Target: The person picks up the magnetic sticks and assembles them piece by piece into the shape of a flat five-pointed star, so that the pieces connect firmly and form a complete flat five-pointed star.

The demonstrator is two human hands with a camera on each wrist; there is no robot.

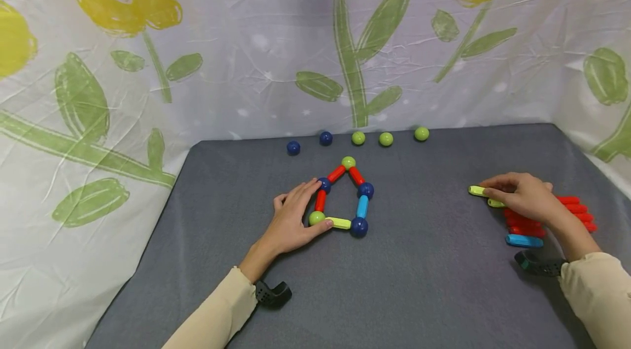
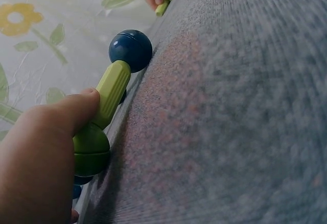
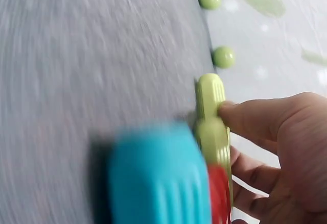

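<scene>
Flowered cloth [image 1: 236,64] fills the back, with a grey table [image 1: 419,289] below it; here's the left hand [image 1: 291,228], spread, thumb on a yellow-green rod [image 1: 341,223], fingertips at a blue ball [image 1: 325,185] of the five-sided frame [image 1: 362,207] on the table, five rods, five balls; over right, the right hand [image 1: 529,193] pinches one loose yellow-green rod [image 1: 476,190], another beside it, one blue rod [image 1: 524,240], red rods [image 1: 578,209] partly hidden; two dark blue balls [image 1: 293,148], three green balls [image 1: 386,139] behind
</scene>
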